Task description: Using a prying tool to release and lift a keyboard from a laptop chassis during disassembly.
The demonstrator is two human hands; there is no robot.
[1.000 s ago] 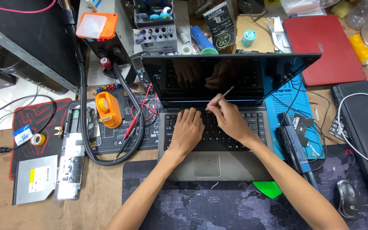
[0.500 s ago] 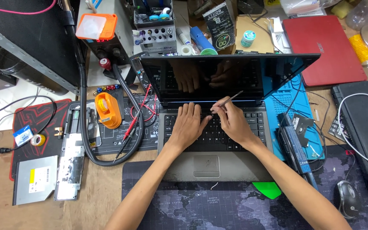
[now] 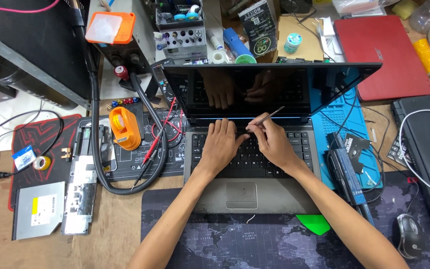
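An open grey laptop (image 3: 255,197) with a dark screen sits in the middle of the bench. My left hand (image 3: 221,145) lies flat on the upper keyboard, fingertips at the top key row near the hinge. My right hand (image 3: 272,142) holds a thin metal tool (image 3: 267,117) like a pen, its tip down at the top edge of the keyboard beside my left fingers. Both hands are reflected in the screen.
A blue mat (image 3: 338,130) and a long black battery (image 3: 347,174) lie right of the laptop. A red laptop (image 3: 381,55) is at the back right, a mouse (image 3: 408,235) at the front right. An orange tape dispenser (image 3: 124,128), hose and optical drive (image 3: 38,209) lie left.
Both hands have slid up the keyboard toward the hinge, and the tool's tip has come down to the top key row.
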